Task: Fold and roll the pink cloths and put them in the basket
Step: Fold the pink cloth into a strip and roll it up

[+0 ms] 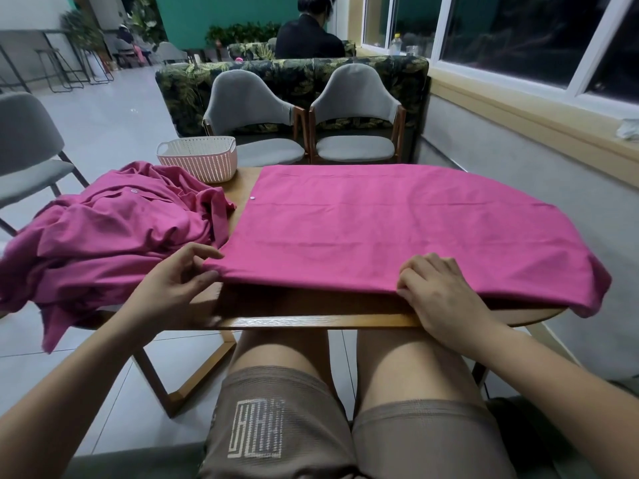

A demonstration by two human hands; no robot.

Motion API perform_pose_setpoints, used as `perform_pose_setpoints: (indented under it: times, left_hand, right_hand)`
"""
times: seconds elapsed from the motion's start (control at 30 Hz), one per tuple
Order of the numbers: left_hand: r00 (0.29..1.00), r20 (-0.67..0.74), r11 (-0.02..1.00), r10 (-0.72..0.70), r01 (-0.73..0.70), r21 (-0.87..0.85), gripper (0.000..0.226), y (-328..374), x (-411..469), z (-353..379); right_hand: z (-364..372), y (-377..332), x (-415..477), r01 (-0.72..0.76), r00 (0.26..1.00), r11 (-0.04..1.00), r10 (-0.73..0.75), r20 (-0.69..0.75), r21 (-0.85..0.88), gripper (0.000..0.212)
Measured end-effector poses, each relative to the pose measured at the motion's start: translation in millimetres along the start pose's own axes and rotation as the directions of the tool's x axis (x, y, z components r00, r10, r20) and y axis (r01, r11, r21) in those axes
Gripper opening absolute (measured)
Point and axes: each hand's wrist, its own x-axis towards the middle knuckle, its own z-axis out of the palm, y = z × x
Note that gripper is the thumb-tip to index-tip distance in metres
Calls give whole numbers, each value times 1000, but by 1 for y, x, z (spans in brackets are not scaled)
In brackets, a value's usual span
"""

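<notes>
While the near hem is pinched at two spots, left hand point(176, 288) with thumb and fingers on the near-left corner, right hand point(439, 292) with curled fingers gripping the same edge further right, the flat magenta-pink rectangular cloth point(397, 226) lies spread on the wooden table point(311, 321), right end drooping over the rounded rim. Long axis runs left to right; short edges run near to far. Judged step: first fold. Best to lift both pinches level, carry the hem to the far edge, match corners, smooth creases. Crumpled heap of pink cloths point(110, 233) lies left; perforated white-and-pink plastic basket point(198, 160) stands just beyond it.
</notes>
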Motion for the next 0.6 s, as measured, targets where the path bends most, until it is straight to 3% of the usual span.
perform_pose_setpoints:
  times: [0.23, 0.33, 0.43, 0.6]
  left_hand:
    - [964, 129, 969, -234, 243, -52, 27, -6, -3, -1]
    - [971, 56, 953, -234, 217, 211, 29, -12, -4, 5]
    - [982, -45, 856, -183, 182, 483, 28, -13, -1, 7]
    - [988, -86, 714, -132, 155, 683, 8, -9, 3, 19]
  right_hand:
    - [-3, -11, -5, 59, 998, 998, -59, 25, -10, 13]
    - [7, -16, -12, 100, 994, 995, -98, 48, -31, 13]
    - [10, -21, -15, 97, 994, 995, -96, 51, -10, 7]
    - [4, -23, -19, 104, 994, 992, -107, 36, 70, 4]
